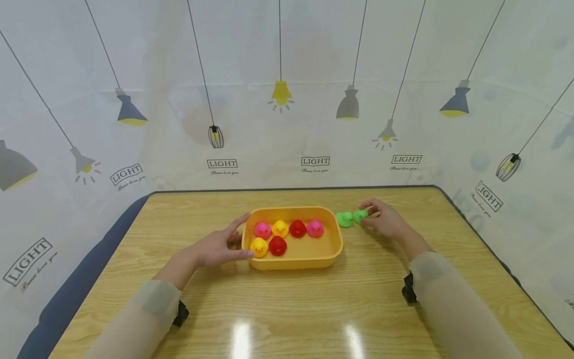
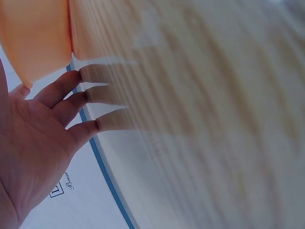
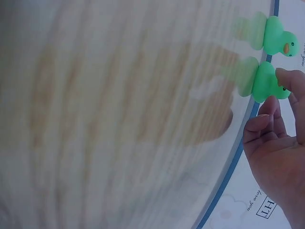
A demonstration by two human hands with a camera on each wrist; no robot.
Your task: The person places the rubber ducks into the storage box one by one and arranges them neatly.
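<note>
A yellow-orange plastic tub (image 1: 291, 264) stands on the table with pink, yellow and red rubber ducks inside, among them a yellow duck (image 1: 259, 247) and a red duck (image 1: 278, 246). My left hand (image 1: 219, 247) spans the tub's left end, thumb at the near rim and forefinger at the far corner. In the left wrist view its other fingers (image 2: 71, 107) reach down to the tabletop. Right of the tub, my right hand (image 1: 383, 219) pinches a green rubber duck (image 3: 265, 82) between thumb and finger, low at the table. Another green duck (image 1: 345, 219) sits just left of it, beside the tub.
The wooden table (image 1: 296, 309) has a dark edge along the back and sides. A white curtain (image 1: 251, 60) printed with lamps hangs behind and at both sides. Black camera mounts (image 1: 409, 288) sit at my wrists.
</note>
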